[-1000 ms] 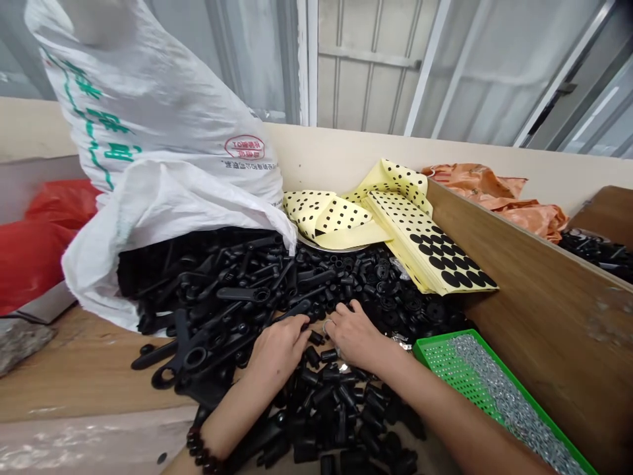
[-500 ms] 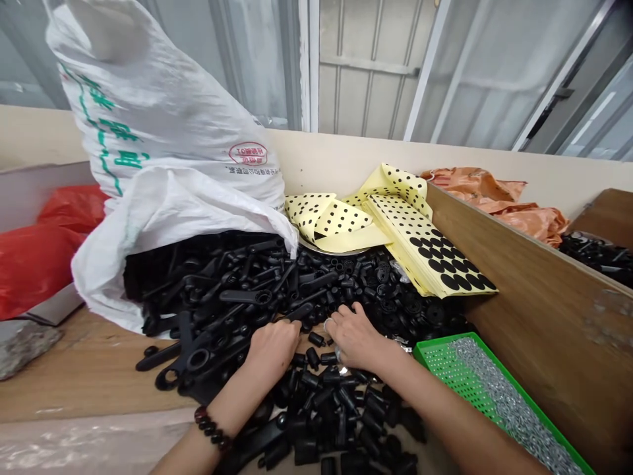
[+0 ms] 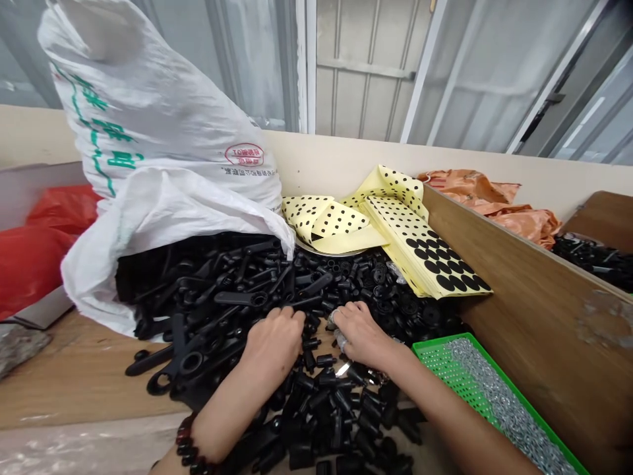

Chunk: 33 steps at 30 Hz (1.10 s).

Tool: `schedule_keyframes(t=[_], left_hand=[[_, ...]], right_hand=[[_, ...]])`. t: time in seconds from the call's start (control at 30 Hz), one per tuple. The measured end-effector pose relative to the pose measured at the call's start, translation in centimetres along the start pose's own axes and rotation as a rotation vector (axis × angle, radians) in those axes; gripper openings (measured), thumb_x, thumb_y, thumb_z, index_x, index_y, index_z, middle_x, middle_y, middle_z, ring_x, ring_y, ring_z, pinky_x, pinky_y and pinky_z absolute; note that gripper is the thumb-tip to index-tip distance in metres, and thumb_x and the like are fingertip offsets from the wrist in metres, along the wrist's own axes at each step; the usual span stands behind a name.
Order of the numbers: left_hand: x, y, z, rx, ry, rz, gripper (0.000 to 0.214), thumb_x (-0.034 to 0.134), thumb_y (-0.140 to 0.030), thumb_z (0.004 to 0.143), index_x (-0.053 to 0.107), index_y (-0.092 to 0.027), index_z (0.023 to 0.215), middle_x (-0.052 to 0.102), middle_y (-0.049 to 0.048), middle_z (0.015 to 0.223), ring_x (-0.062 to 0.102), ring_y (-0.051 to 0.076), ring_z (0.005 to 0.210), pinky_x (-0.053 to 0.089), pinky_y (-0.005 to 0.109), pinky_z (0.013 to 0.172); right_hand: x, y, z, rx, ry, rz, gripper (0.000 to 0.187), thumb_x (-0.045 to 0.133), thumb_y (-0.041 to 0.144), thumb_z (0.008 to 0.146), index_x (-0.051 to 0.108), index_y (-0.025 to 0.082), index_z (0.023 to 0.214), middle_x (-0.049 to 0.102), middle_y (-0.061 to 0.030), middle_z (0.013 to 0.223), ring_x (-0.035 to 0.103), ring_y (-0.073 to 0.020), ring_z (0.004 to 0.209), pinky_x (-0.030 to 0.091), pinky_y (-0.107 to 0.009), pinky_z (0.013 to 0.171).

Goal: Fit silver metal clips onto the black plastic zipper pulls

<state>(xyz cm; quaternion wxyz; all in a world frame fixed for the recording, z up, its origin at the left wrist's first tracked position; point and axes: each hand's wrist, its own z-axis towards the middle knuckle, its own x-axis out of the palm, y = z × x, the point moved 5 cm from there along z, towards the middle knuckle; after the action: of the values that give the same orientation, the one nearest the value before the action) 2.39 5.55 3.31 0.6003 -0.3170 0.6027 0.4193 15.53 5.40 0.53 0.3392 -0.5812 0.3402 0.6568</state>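
Two hands lie palm down on a heap of black plastic parts (image 3: 326,396) spread over the wooden table (image 3: 74,376). The left hand (image 3: 274,343), with a bead bracelet (image 3: 190,445) at its wrist, curls its fingers into the heap, and the right hand (image 3: 363,333) just beside it does the same; whether either grips a piece cannot be told. Right of them is a green tray (image 3: 438,361) of small metal pieces. Beyond are yellow dotted sheets (image 3: 430,254) and a white sack (image 3: 163,145) spilling more parts.
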Motion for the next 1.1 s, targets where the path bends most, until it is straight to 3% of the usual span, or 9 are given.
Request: schedule_keyframes(t=[0.1,0.2,0.33,0.5,0.67,0.9,1.1], left_hand=[[-0.4,-1.8,1.2,0.132,-0.077,0.001,0.017,0.047,-0.010,0.081,0.062,-0.017,0.082,0.062,0.0080,0.086,0.055,0.025,0.086,0.043,0.034,0.068],[0.6,-2.6,2.4,0.214,-0.121,0.032,0.013,0.052,-0.010,0.079,0.064,-0.015,0.078,0.062,0.0092,0.085,0.052,0.026,0.088,0.040,0.036,0.068],[1.8,-1.9,2.6,0.254,-0.178,0.084,0.014,0.054,-0.006,0.076,0.066,-0.013,0.073,0.063,0.0106,0.079,0.049,0.028,0.089,0.037,0.042,0.075],[2.4,-1.1,2.2,0.251,-0.243,0.127,0.013,0.055,-0.008,0.076,0.067,-0.014,0.079,0.063,0.0106,0.083,0.046,0.031,0.097,0.025,0.054,0.093],[3.4,-1.4,2.9,0.300,-0.261,0.114,0.019,0.051,-0.006,0.080,0.067,-0.016,0.076,0.063,0.0081,0.078,0.048,0.028,0.094,0.021,0.057,0.097],[2.6,-0.4,2.7,0.303,-0.283,-0.077,0.020,0.046,-0.005,0.080,0.063,-0.016,0.075,0.064,0.0084,0.075,0.051,0.026,0.089,0.023,0.057,0.095],[1.5,0.7,2.5,0.225,-0.287,-0.395,0.024,0.043,-0.008,0.079,0.064,-0.018,0.075,0.067,0.0059,0.073,0.054,0.023,0.089,0.021,0.053,0.098]], right_hand=[[-0.2,-0.2,-0.1,0.019,-0.020,0.006,0.021,0.046,0.004,0.067,0.047,0.017,0.084,0.054,-0.0057,0.085,0.041,-0.0197,0.082,0.028,-0.032,0.074],[-0.4,-0.4,-0.4,0.038,-0.032,0.005,0.023,0.045,0.002,0.064,0.047,0.017,0.082,0.053,-0.0065,0.085,0.041,-0.0204,0.082,0.028,-0.033,0.074],[-0.8,-0.9,-1.2,0.044,-0.049,0.015,0.026,0.044,0.001,0.062,0.046,0.018,0.082,0.053,-0.0059,0.084,0.040,-0.0206,0.081,0.028,-0.033,0.074],[-1.7,-1.0,-2.0,0.046,-0.078,0.044,0.028,0.043,0.001,0.058,0.044,0.018,0.080,0.051,-0.0042,0.083,0.039,-0.0195,0.079,0.030,-0.031,0.073],[-2.2,-0.4,-2.4,0.034,-0.102,0.077,0.026,0.042,0.001,0.058,0.043,0.018,0.077,0.050,-0.0041,0.081,0.039,-0.0192,0.077,0.030,-0.031,0.071],[-2.7,0.0,-3.6,0.036,-0.131,0.180,0.021,0.041,0.001,0.068,0.041,0.019,0.078,0.049,-0.0035,0.082,0.040,-0.0178,0.077,0.033,-0.029,0.070],[-3.2,0.4,-4.3,0.060,-0.157,0.269,0.019,0.040,0.001,0.072,0.041,0.019,0.077,0.048,-0.0026,0.081,0.041,-0.0167,0.076,0.035,-0.027,0.067]])
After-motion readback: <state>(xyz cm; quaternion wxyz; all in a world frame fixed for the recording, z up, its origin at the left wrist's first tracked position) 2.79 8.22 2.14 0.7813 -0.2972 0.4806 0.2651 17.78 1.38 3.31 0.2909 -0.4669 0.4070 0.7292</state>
